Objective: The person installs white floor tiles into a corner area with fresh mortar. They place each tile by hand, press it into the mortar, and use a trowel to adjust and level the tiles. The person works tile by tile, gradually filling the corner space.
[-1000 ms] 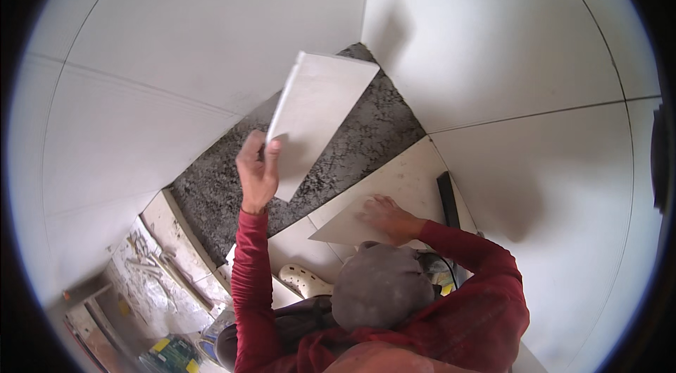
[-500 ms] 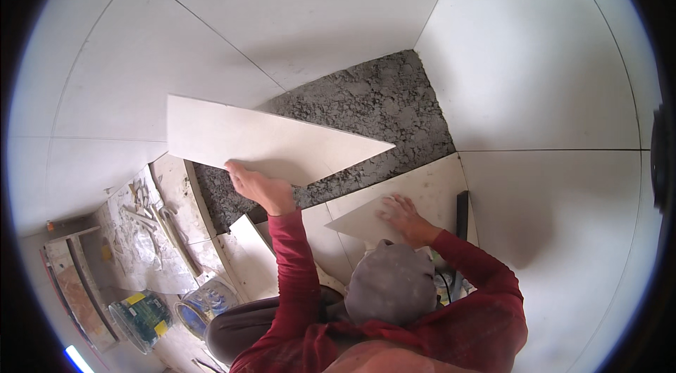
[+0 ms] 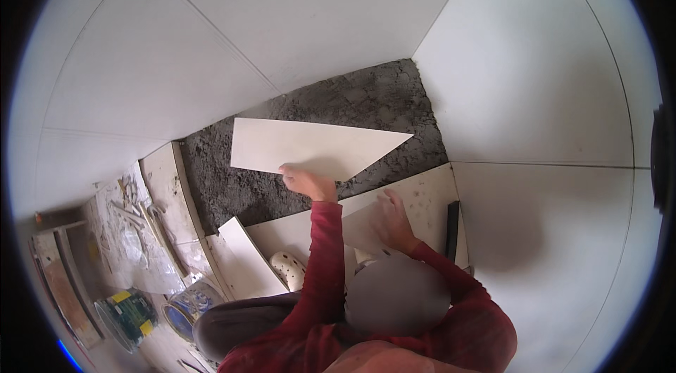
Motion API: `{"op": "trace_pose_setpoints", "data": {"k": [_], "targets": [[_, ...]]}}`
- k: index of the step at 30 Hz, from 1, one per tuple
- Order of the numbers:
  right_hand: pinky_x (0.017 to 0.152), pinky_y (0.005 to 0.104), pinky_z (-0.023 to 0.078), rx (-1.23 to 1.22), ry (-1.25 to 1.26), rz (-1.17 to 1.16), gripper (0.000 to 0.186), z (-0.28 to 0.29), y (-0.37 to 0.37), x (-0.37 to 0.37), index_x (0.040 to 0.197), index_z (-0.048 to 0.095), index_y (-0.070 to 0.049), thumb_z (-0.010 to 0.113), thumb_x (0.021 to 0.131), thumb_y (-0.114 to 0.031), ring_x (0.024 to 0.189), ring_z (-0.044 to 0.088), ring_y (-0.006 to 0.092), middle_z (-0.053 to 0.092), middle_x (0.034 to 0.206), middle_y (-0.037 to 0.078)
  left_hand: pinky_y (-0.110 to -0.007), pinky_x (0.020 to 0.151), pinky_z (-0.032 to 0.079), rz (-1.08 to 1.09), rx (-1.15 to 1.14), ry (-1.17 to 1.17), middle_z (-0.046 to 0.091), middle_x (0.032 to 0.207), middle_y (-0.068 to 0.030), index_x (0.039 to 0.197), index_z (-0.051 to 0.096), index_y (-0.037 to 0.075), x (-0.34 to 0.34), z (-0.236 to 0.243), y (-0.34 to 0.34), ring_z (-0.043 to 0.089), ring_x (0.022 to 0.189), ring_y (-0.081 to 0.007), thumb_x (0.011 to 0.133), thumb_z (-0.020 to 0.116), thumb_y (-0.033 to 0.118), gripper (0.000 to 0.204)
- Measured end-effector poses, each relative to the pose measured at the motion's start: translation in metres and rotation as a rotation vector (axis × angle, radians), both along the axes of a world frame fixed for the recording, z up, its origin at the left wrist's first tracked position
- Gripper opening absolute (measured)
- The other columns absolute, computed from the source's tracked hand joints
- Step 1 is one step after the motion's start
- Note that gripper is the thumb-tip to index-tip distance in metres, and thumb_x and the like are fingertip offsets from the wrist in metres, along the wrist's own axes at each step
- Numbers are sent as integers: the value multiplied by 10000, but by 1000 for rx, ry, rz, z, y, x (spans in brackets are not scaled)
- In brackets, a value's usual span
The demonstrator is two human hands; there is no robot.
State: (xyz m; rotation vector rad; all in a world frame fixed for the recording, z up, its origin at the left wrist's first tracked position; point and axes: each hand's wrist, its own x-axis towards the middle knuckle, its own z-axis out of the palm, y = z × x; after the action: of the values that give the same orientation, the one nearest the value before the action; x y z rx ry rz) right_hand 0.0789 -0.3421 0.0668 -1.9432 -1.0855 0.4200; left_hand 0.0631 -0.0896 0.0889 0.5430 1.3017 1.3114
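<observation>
My left hand (image 3: 311, 181) grips the lower edge of a cut white tile (image 3: 303, 142), which has a slanted right end tapering to a point. The tile is over a bed of dark grey mortar (image 3: 211, 179), and its shadow cannot show me whether it touches. My right hand (image 3: 396, 221) is lower and to the right, fingers apart and partly blurred. It is beside a greyish tile piece (image 3: 359, 224) above the pale laid tiles (image 3: 422, 193); whether it touches that piece is unclear. My capped head hides part of this area.
White tiled walls (image 3: 535, 77) enclose the mortar at the back and right. A narrow tile strip (image 3: 250, 257) lies by a perforated clog (image 3: 287, 269). Left are buckets (image 3: 127, 318), a plastic sheet with scraps (image 3: 137, 239) and a framed board (image 3: 67, 288). A black bar (image 3: 452, 239) stands right.
My left hand has brought the cut tile rightward and lower, baring more mortar at the left. My right hand has shifted slightly left and turned, no longer lying flat across the smaller piece.
</observation>
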Motion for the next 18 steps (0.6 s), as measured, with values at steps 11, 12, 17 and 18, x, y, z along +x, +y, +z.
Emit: {"op": "trace_pose_setpoints", "data": {"k": [11, 12, 17, 18], "targets": [[921, 349, 525, 612, 1228, -555, 291, 1, 132, 99, 1292, 567, 15, 563, 1036, -124, 1074, 641, 174, 658, 1183, 86, -400, 836, 553, -177, -131, -142, 588, 1190, -180, 1236, 455, -65, 43, -24, -39, 643, 976, -268, 1078, 487, 347, 442], [924, 352, 527, 594, 1206, -541, 288, -3, 134, 115, 1285, 572, 23, 566, 1032, -116, 1070, 646, 178, 661, 1181, 90, -404, 858, 565, -225, -149, -203, 590, 1197, -183, 1240, 458, -63, 45, -28, -39, 652, 1004, -282, 1078, 491, 324, 421], [877, 328, 554, 490, 1077, -435, 269, -14, 159, 184, 1207, 626, 70, 582, 1017, -115, 998, 668, 177, 677, 1135, 106, -424, 888, 597, -422, -238, -336, 592, 1222, -188, 1276, 447, -62, 66, -63, -21, 671, 1064, -336, 1084, 470, 276, 391], [883, 349, 564, 504, 1099, -429, 261, -19, 164, 192, 1195, 638, 73, 585, 1015, -108, 993, 677, 194, 683, 1125, 113, -427, 869, 600, -403, -231, -324, 577, 1246, -189, 1290, 444, -70, 73, -66, -19, 673, 1053, -340, 1087, 461, 273, 399]]}}
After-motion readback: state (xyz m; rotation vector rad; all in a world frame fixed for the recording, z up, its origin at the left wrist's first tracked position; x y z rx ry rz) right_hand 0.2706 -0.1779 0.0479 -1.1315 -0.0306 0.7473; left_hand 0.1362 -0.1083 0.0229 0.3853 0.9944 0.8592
